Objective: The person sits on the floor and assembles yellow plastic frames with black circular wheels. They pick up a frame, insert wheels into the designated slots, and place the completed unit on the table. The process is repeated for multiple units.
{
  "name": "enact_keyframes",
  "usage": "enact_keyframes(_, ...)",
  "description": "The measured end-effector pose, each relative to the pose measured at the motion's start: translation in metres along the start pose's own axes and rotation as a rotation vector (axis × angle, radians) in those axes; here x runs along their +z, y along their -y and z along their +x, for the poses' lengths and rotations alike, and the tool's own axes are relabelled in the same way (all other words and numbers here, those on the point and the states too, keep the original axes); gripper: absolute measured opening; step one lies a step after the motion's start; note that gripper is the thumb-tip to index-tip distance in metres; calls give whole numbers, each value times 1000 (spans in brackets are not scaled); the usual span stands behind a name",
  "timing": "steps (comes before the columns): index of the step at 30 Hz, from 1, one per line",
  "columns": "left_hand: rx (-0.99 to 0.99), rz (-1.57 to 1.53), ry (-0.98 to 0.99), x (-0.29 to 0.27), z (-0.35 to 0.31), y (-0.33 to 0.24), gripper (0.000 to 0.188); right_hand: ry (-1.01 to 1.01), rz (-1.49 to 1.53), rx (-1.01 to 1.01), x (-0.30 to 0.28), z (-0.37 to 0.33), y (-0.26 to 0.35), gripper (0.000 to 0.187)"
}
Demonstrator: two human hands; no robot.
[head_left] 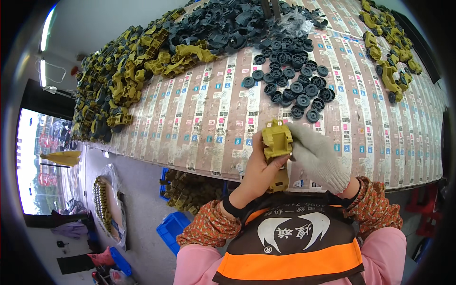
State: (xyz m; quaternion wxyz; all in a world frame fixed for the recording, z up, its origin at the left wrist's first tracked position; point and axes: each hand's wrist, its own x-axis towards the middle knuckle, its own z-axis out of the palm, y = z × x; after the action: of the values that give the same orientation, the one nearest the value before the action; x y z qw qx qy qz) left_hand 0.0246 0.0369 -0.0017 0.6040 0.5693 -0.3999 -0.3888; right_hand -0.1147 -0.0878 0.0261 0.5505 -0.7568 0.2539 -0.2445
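Note:
My left hand [259, 173], bare with a dark wristband, grips an olive-yellow plastic toy truck body [278, 141] just above the table's near edge. Its thumb lies across the lower side of the part. From the right, my right hand [319, 154], in a pale knitted glove, closes against the same truck body; its fingertips are partly hidden, so a small piece under them would not show. Another yellow part [279, 181] shows below my left hand, close to the apron. Loose dark toy wheels [298, 88] lie just beyond my hands.
A large heap of yellow truck bodies [118, 80] covers the table's left end. Dark plastic parts [223, 23] are piled at the back. More yellow trucks [392, 57] line the far right. Below the edge stand a crate of yellow parts [190, 190] and a blue bin [172, 232].

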Motion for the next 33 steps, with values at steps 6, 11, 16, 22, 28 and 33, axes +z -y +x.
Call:
enact_keyframes(6,5,255,92,2,-4,7,60,69,-280,-33,-19,-8,25,40)
enact_keyframes(11,-72,76,146,0,11,-3,62,152,-332,85,-36,10,20,31)
enact_keyframes(16,-211,-210,-68,-7,19,-6,61,-224,-712,35,-75,100,-7,17)
enact_keyframes(22,-242,-268,-108,-6,16,0,59,-104,-1168,-38,-104,130,-45,18)
enact_keyframes(28,-337,-505,-175,-12,17,0,53,-244,-1017,-343,-89,105,-30,15)
enact_keyframes(33,-378,-753,-199,-12,17,-2,48,64,-246,-90,-54,46,14,20)
